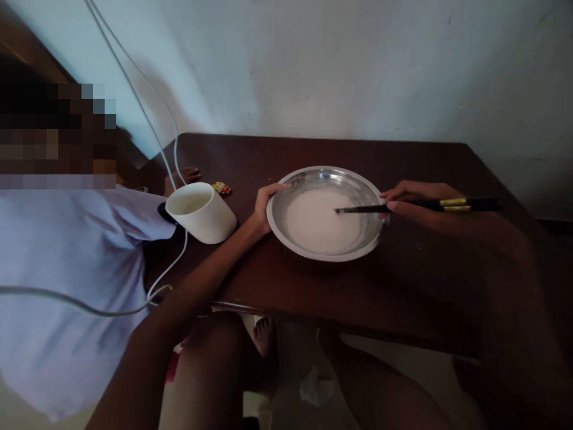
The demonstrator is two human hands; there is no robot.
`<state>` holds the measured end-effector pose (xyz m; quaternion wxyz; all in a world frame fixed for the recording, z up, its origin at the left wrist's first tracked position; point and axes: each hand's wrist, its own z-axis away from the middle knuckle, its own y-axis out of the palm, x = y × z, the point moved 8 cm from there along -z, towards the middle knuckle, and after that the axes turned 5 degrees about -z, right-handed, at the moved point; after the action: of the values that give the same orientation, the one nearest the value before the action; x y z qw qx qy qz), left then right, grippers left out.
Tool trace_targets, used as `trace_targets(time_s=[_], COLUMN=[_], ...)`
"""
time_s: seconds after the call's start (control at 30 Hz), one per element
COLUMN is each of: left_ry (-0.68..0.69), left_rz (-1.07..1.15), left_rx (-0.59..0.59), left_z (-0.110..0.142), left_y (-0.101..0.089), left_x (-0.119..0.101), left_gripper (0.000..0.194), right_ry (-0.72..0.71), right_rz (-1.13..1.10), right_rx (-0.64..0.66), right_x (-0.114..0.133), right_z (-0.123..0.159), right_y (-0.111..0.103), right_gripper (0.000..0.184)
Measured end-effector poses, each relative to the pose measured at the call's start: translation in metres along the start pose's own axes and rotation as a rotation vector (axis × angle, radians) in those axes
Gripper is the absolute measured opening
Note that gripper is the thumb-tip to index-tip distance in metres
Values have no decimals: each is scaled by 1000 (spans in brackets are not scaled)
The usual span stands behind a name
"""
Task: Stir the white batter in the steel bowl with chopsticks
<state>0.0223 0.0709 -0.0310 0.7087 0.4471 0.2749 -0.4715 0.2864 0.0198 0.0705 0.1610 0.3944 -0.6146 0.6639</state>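
A round steel bowl [286, 197] holding a white liquid or batter sits on the dark wooden table [403, 280]. My left hand [265, 206] grips the bowl's left rim, fingers curled over the edge. My right hand [414, 200] is closed on a pair of black chopsticks with gold bands [443, 205]. The chopsticks lie nearly level, and their tips reach over the white contents near the bowl's middle.
A white cup [203, 212] stands left of the bowl, tilted toward it. A person in a pale shirt [67, 280] sits at the left, a hand [190, 175] on the table. White cables [147, 113] hang there. A small colourful object [222, 188] lies behind the cup. My knees show below the table edge.
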Motion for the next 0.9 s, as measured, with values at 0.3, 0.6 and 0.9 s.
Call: trace_targets(time_s=[0.3,0.6,0.9], left_ry=[29,5,-14], left_rz=[6,8,0], left_rx=[69,18,3], left_z=[-4,2,1], left_y=[3,3,3], left_x=[-1,-2,-1], left_gripper=[18,29,22], right_ry=[-5,24,-63], right_rz=[5,-8,-46], right_rx=[21,13,43], right_x=[2,2,5], right_z=[1,2,2], right_y=[5,3,4], right_gripper=[29,33,29])
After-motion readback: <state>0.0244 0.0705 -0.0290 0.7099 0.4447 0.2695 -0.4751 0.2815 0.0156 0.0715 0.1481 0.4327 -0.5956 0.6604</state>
